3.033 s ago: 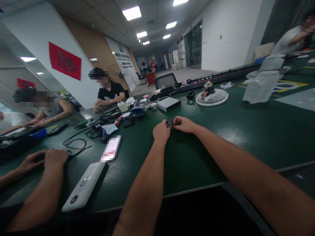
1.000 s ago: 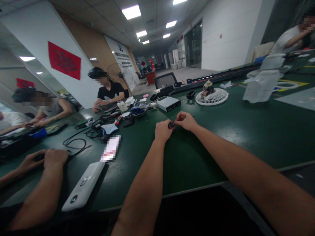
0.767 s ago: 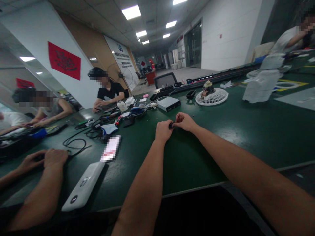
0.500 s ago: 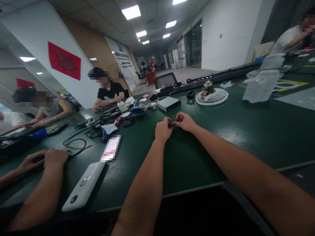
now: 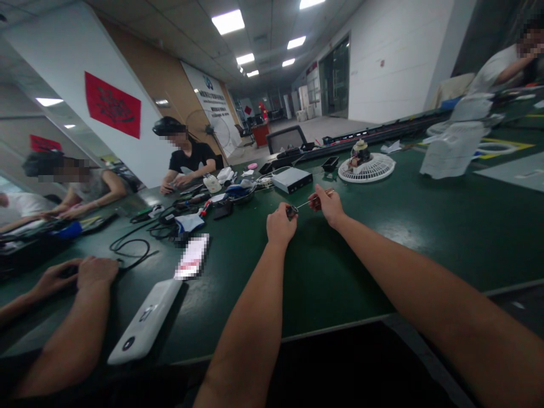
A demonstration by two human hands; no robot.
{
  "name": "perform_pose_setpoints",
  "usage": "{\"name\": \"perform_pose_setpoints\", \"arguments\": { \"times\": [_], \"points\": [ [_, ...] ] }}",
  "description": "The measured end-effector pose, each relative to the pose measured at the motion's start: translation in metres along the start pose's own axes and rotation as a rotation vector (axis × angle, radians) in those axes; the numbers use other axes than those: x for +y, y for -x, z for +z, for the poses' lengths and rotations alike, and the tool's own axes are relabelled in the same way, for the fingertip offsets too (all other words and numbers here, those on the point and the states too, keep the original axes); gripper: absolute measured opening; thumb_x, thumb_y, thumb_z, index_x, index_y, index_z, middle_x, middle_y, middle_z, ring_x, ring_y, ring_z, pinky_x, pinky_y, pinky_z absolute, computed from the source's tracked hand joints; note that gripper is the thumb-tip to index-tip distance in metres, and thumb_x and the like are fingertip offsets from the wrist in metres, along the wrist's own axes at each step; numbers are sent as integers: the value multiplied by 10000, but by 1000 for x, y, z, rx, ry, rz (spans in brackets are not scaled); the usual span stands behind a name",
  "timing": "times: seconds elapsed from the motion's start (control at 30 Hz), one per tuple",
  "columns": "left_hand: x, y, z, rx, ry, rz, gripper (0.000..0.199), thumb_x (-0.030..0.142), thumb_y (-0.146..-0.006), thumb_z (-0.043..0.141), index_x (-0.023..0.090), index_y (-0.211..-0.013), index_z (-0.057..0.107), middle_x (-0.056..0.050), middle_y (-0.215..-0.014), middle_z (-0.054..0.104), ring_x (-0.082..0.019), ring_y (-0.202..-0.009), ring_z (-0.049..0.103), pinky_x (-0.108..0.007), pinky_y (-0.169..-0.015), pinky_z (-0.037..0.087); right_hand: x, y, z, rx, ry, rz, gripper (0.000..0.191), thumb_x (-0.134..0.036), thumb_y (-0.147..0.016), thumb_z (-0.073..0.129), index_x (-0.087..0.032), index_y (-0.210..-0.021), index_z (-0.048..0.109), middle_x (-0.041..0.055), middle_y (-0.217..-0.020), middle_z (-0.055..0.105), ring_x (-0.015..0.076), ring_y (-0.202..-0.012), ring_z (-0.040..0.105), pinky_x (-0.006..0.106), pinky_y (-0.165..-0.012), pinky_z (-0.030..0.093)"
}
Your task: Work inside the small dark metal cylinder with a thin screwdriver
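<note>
Over the green table (image 5: 340,272), my left hand (image 5: 281,225) is closed on a small dark round part (image 5: 292,211). My right hand (image 5: 329,205), to its right, pinches a thin metal rod (image 5: 304,204) that looks like a screwdriver shaft. The rod's left end reaches the dark part; its other end is hidden in my fingers. Just beyond my hands lies a silver box (image 5: 292,179). A white fan grille with a motor on it (image 5: 366,168) rests to the right of the box.
A long white device (image 5: 144,323) and a lit phone (image 5: 192,256) lie at the left, near another person's hands (image 5: 96,272). Cables, tools and a blue-white cloth (image 5: 189,222) clutter the left. A white wrapped object (image 5: 451,148) stands at the right.
My right hand has drawn back to the right from my left hand, and the thin rod now shows between them. My left hand has turned slightly, exposing more of the dark part.
</note>
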State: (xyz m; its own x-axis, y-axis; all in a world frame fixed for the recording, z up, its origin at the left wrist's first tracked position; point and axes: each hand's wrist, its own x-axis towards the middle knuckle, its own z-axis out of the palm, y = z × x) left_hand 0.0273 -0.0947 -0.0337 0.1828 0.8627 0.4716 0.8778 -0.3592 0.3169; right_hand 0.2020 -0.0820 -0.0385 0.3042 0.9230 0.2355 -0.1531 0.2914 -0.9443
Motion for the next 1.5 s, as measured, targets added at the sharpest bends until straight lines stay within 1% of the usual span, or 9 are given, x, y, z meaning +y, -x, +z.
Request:
{"name": "perform_pose_setpoints", "arguments": {
  "times": [0.27, 0.47, 0.63, 0.73, 0.87, 0.97, 1.2, 1.33, 1.5],
  "points": [
    [0, 1, 0, -8, 12, 80, 281, 292, -882, 717, 274, -1138, 603, -30, -1077, 769, -230, -1026, 706, -338, -892, 466, 4, 1, 1, -98, -74, 84, 500, -622, -897, 622, -163, -707, 681, 67, -616, 697, 142, -530, 639, 235, -487, 460],
    [1, 1, -2, -7, 15, 93, 290, 303, -871, 735, 279, -1137, 622, -24, -1088, 773, -238, -1049, 703, -350, -904, 461, 6, -3, -2, -17, 28, 58, 498, -603, -901, 633, -161, -674, 669, 59, -577, 683, 129, -481, 613, 235, -470, 441],
    [2, 0, -4, -1, 13, 132, 259, 274, -877, 714, 284, -1123, 636, -18, -1096, 767, -225, -1045, 694, -340, -903, 463, 3, -1, -2, -81, -21, 101, 452, -557, -932, 608, -161, -728, 681, 89, -659, 738, 146, -539, 651, 241, -497, 458],
    [4, 1, -6, 13, -11, 122, 225, 268, -881, 702, 282, -1099, 650, -18, -1096, 764, -226, -1051, 686, -340, -913, 467, 1, 0, -2, -109, -9, 132, 444, -488, -972, 563, -165, -685, 667, 90, -617, 725, 150, -510, 637, 253, -494, 465],
    [8, 2, -9, -17, -28, 116, 219, 301, -878, 714, 274, -1090, 666, -27, -1107, 763, -241, -1068, 680, -362, -948, 465, 3, -2, -3, -56, 79, 66, 415, -434, -964, 580, -173, -652, 662, 60, -550, 687, 144, -468, 608, 250, -474, 453],
    [9, 2, -8, -32, -28, 115, 246, 317, -862, 737, 275, -1097, 674, -28, -1086, 769, -249, -1052, 685, -371, -961, 464, 4, -3, -3, -46, 66, 54, 370, -413, -946, 605, -171, -673, 670, 58, -577, 704, 146, -488, 631, 239, -467, 449],
    [5, 1, -5, -37, -42, 76, 272, 367, -868, 735, 259, -1106, 658, -43, -1034, 768, -258, -1036, 694, -367, -948, 460, 2, 2, 0, -151, -5, 73, 276, -382, -900, 682, -152, -749, 700, 55, -639, 736, 135, -502, 656, 218, -456, 457],
    [4, 1, -3, -31, -64, 51, 284, 397, -898, 697, 261, -1141, 642, -60, -1066, 765, -264, -1055, 691, -370, -939, 451, 0, 4, 0, -160, 47, 46, 300, -429, -879, 719, -144, -786, 701, 52, -620, 727, 131, -466, 645, 210, -424, 454],
    [4, 0, -1, -26, -102, 2, 302, 424, -929, 645, 245, -1173, 632, -81, -1091, 763, -276, -1063, 695, -370, -920, 454, -5, 8, 0, -173, 107, 38, 381, -543, -899, 671, -163, -908, 688, 51, -644, 728, 141, -411, 625, 200, -290, 353]
  ]
}}
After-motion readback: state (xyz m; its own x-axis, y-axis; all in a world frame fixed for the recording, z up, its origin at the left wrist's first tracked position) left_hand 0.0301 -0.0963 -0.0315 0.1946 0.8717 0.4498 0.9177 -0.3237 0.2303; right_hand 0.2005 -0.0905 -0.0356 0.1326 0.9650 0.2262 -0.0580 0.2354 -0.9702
